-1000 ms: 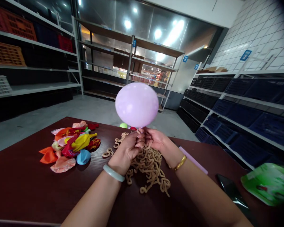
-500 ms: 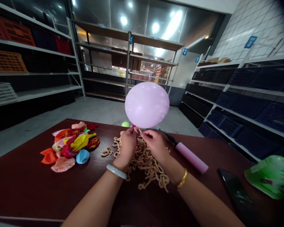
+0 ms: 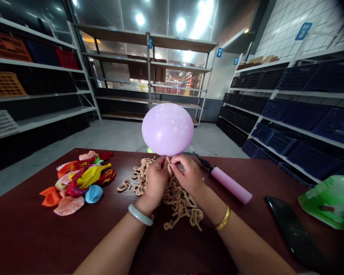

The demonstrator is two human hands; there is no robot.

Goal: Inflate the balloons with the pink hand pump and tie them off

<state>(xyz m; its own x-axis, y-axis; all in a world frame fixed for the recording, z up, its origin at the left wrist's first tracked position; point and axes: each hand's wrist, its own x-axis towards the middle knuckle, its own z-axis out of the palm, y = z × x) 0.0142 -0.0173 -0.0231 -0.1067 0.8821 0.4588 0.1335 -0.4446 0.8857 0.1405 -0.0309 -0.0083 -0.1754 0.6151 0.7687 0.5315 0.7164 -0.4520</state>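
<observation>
The left hand is curling closed, its thumb and fingers pinching at the neck of the balloon. The right hand is facing it with fingers bent, thumb and forefinger coming together on a tan cord just under the neck; how the cord is lying around the neck is too small to tell. The balloon, pale purple and inflated, is standing above both hands, over the far edge of the worktop. A pale bangle is circling the left wrist, a gold bracelet the right.

Below the hands, a tangled pile of tan cords is spreading over the worktop, a small clump lying just to its left. Farther left, limp balloons are lying heaped in red, yellow, orange, pink and blue. On the right, a pink pump is lying aslant, its black end pointing away. Nearer the right edge, a dark phone is resting flat beside a green pouch. Behind, racks are lining the room, crates filling those on the right.
</observation>
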